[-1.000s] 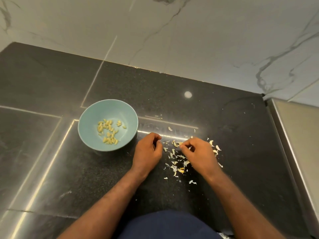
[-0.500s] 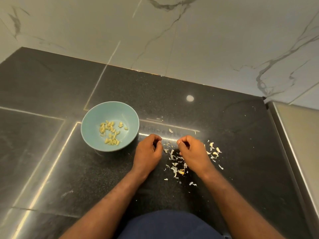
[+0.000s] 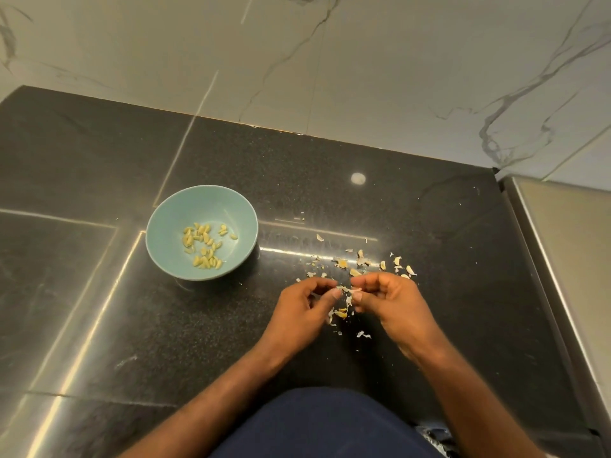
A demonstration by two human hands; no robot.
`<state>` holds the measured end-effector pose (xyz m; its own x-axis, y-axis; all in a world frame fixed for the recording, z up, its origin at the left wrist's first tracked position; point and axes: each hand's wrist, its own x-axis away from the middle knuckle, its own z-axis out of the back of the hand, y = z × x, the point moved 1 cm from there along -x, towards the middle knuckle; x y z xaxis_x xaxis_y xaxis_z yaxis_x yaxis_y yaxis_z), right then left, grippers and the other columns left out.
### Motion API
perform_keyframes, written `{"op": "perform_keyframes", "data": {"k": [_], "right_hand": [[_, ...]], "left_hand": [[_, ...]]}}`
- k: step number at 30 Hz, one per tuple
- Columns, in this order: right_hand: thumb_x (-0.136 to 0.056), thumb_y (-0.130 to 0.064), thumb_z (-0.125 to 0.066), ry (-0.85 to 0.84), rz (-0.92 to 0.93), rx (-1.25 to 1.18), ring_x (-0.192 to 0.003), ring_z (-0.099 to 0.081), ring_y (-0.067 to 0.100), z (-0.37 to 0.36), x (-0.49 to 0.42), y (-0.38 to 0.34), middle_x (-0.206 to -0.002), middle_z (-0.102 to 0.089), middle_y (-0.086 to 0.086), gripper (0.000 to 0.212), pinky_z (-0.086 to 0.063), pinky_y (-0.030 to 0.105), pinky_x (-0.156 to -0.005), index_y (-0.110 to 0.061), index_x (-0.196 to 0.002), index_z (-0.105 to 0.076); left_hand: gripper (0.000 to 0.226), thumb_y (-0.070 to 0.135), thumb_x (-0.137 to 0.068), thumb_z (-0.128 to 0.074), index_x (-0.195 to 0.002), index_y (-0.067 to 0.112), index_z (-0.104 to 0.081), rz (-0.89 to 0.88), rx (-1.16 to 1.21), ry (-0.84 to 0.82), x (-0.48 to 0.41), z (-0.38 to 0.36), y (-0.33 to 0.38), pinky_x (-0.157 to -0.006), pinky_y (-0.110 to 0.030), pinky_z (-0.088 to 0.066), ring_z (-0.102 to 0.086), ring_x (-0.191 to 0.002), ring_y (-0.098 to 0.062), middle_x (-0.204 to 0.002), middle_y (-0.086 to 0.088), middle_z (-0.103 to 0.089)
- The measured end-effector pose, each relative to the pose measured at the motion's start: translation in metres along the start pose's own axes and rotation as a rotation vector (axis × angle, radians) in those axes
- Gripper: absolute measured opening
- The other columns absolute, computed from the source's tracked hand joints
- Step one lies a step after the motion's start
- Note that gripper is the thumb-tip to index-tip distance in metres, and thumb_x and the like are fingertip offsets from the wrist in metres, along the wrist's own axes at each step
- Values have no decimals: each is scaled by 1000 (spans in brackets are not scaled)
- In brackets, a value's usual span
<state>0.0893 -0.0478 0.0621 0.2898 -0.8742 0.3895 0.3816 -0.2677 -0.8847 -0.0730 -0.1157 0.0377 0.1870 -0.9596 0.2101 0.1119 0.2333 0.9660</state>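
Left hand (image 3: 304,309): lower centre of the frame, fingers curled, thumb and forefinger pinching one end of the seed piece (image 3: 345,289).

Right hand (image 3: 393,305): just right of the left hand, fingers curled likewise, thumb and forefinger pinching the other end of the same piece. The fingertips (image 3: 357,295) of both hands nearly meet.

Seed piece: small, pale, held between the two hands just above the counter (image 3: 446,226). It is possibly a seed with husk hanging from it, but it is too small to tell for certain.

Husks (image 3: 360,259): pale and yellowish scraps scattered on the counter, mostly just above the hands in the frame. A few lie between and below the hands.

Bowl (image 3: 205,203): pale blue-green, round, upright on the counter at centre left, well apart from the left hand.

Kernels (image 3: 205,247): small yellowish pieces lying loose in the bottom of the bowl.

Counter: dark speckled stone, polished, with pale streaks of reflected light and one round light spot (image 3: 358,178) at upper centre.

Wall (image 3: 396,77): white marble with grey veins, across the top of the frame.

Metal surface (image 3: 568,259): right edge of the frame, adjoining the counter.

Dark blue garment (image 3: 324,424): bottom centre, between the forearms.
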Motion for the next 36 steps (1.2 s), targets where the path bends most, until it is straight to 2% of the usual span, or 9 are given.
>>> {"op": "perform_keyframes", "data": {"k": [2, 4, 6, 9, 15, 20, 23, 27, 36], "right_hand": [[-86, 1, -72, -16, 62, 7, -84, -73, 17, -7, 5, -8, -88, -74, 6, 21, -60, 28, -77, -13, -101, -70], [-86, -2, -73, -30, 128, 91, -83, -73, 13, -14, 9, -14, -87, -75, 3, 19, -60, 27, -77, -17, -97, -71], [-88, -3, -72, -50, 176, 162, -82, -72, 13, -16, 12, -15, -85, -75, 1, 17, -60, 28, -77, -20, -94, -72], [-90, -7, -71, -82, 222, 251, -80, -70, 12, -20, 15, -12, -84, -73, -2, 17, -59, 28, -76, -23, -95, -74], [-89, -6, -72, -62, 101, 63, -76, -70, 15, -29, 23, -8, -84, -76, 2, 12, -59, 28, -71, -17, -93, -75], [-90, -4, -69, -52, 44, -17, -83, -72, 15, -36, 31, -2, -88, -76, 3, 14, -59, 27, -73, -16, -97, -74], [-90, -4, -69, -26, 50, 4, -83, -72, 13, -39, 34, -1, -86, -76, 2, 15, -59, 25, -76, -17, -95, -74], [-89, -4, -71, 5, 88, 56, -87, -71, 8, -42, 36, -4, -88, -76, -2, 19, -58, 23, -82, -22, -91, -74], [-86, -10, -75, 57, 94, 41, -93, -71, 9, -42, 41, -3, -90, -76, -5, 13, -58, 36, -92, -22, -93, -77]], "left_hand": [[18, 25, -96, -63, -106, 11, -71, 9, 34, -70, 3, -1, 11, -50, -18, -46, -56, -49, 0, -63, 10, -65], [14, 22, -98, -61, -97, 11, -71, 25, 46, -74, 5, 1, 15, -48, -18, -46, -55, -48, 0, -60, 11, -65], [15, 19, -99, -58, -89, 15, -69, 52, 37, -64, 6, 6, 14, -50, -19, -46, -57, -50, -2, -61, 7, -65], [17, 19, -99, -58, -87, 13, -69, 119, 73, -59, 9, 9, 10, -50, -20, -47, -60, -55, -5, -69, -4, -66], [14, 14, -94, -64, -96, 1, -68, 293, 417, -29, 22, 10, 0, -48, -20, -42, -59, -60, -11, -77, -8, -67], [13, 13, -92, -66, -92, 1, -72, 338, 481, -32, 28, 13, -7, -50, -19, -43, -59, -60, -11, -76, -9, -68], [13, 11, -92, -66, -92, 0, -73, 314, 422, 0, 29, 13, -7, -51, -21, -45, -62, -62, -14, -78, -10, -71], [7, 14, -92, -67, -91, 10, -73, 198, 143, 52, 30, 12, -5, -54, -22, -51, -66, -62, -14, -75, -6, -73], [3, 16, -92, -68, -89, 17, -70, 26, -23, 99, 33, 7, -3, -56, -18, -53, -64, -57, -6, -68, 1, -69]]}}
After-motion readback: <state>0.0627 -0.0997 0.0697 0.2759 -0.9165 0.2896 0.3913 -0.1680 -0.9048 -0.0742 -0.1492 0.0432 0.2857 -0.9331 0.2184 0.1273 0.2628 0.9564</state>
